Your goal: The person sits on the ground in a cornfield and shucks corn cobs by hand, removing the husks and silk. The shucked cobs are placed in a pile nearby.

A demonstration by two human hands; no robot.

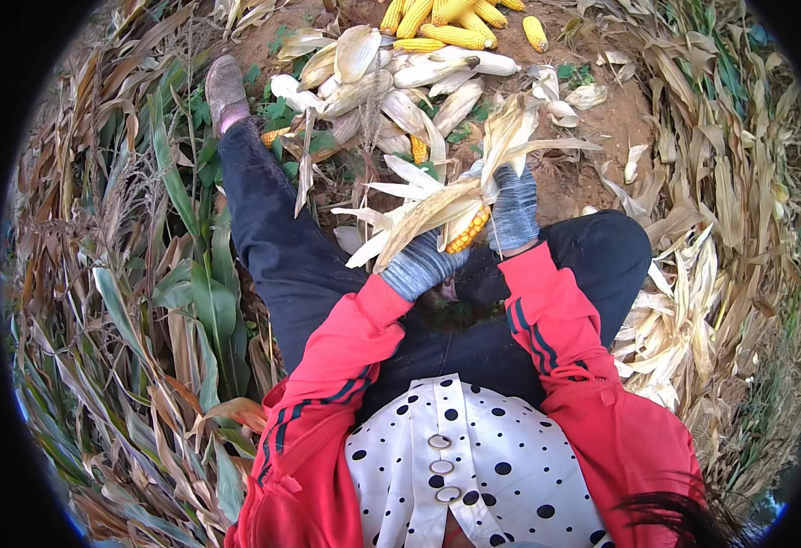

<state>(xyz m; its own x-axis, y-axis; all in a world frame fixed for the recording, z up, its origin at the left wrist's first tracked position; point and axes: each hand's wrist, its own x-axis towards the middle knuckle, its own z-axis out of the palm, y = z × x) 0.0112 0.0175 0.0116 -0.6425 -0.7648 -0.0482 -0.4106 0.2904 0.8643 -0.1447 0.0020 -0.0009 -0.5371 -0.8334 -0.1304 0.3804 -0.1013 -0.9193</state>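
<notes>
An ear of corn [467, 231] is between my hands over my bent leg, its orange-yellow kernels partly bare. Dry, pale husk leaves [428, 212] splay from it to the left and upward. My left hand [428, 264], in a grey knit glove, is closed around the ear's lower left side, its fingers mostly hidden by husk. My right hand [514, 205], gloved alike, grips the husk [510, 133] standing up at the ear's far right side. How its fingertips sit is hidden behind the leaves.
Ears still in husk [366, 92] lie heaped on the soil ahead. Beyond them are bare yellow ears [452, 35], one blurred; a single ear [535, 34] lies to their right. Cut corn stalks [188, 288] flank my left, and stripped husks [674, 315] pile at my right.
</notes>
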